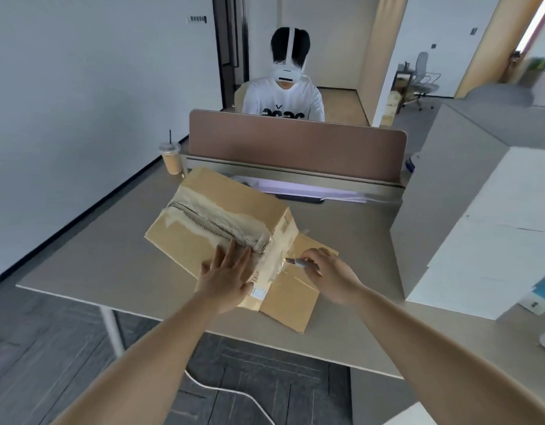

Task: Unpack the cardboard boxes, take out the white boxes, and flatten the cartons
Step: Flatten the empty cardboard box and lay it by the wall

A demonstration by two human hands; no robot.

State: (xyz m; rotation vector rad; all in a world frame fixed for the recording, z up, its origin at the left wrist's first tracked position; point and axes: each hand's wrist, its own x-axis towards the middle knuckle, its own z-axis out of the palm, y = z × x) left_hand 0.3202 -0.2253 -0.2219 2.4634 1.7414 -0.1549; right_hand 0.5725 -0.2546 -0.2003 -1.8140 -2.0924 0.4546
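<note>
A brown cardboard box (222, 216) stands in the middle of the table, its top seam covered with torn tape. It sits partly on a flattened carton (292, 297). My left hand (226, 276) presses flat on the box's near top corner, fingers spread. My right hand (329, 276) grips a small metal cutter (298, 262), whose tip touches the taped near end of the box. No white box from inside the carton is visible.
A stack of large white flat boxes (495, 240) fills the right side of the table (90, 271). An iced drink cup (172, 159) stands at the far left by the brown divider (295, 145). A person sits behind the divider. The table's near edge is close to my arms.
</note>
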